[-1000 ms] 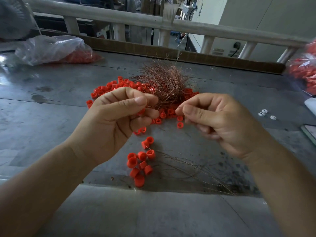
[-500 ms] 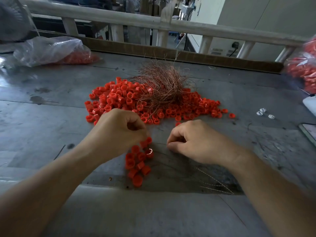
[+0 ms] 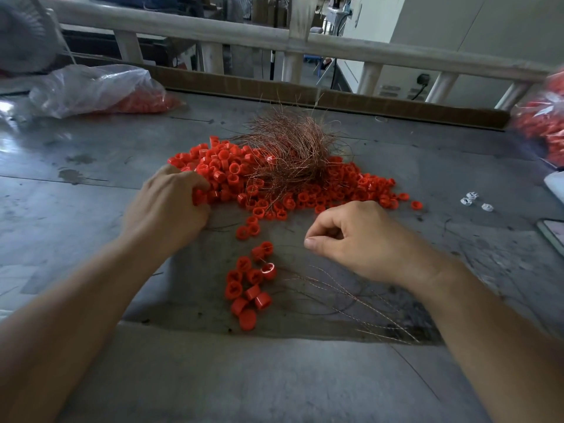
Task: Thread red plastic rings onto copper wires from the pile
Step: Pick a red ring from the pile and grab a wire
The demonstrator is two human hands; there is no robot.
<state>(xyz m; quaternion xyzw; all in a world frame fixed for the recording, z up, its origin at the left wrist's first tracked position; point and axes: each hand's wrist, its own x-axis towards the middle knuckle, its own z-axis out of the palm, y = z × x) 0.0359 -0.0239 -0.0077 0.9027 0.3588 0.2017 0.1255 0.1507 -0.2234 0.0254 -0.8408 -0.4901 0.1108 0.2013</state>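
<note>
Red plastic rings (image 3: 232, 175) lie piled on the grey desk (image 3: 91, 209), copper wires (image 3: 293, 148) tangled on top. Left hand (image 3: 171, 209) curls its fingers into the pile's left edge; whether its grip holds a ring I cannot tell. Right hand (image 3: 366, 242) rests nearby, grip loosely curled, nothing visible inside.

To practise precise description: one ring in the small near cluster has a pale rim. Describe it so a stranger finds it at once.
Start at the pile of red rings under the copper wire tangle. Come toward the viewer to the small separate cluster. The ring sits on that cluster's right edge, and its upper rim shows pale where its neighbours are red all over.
</note>
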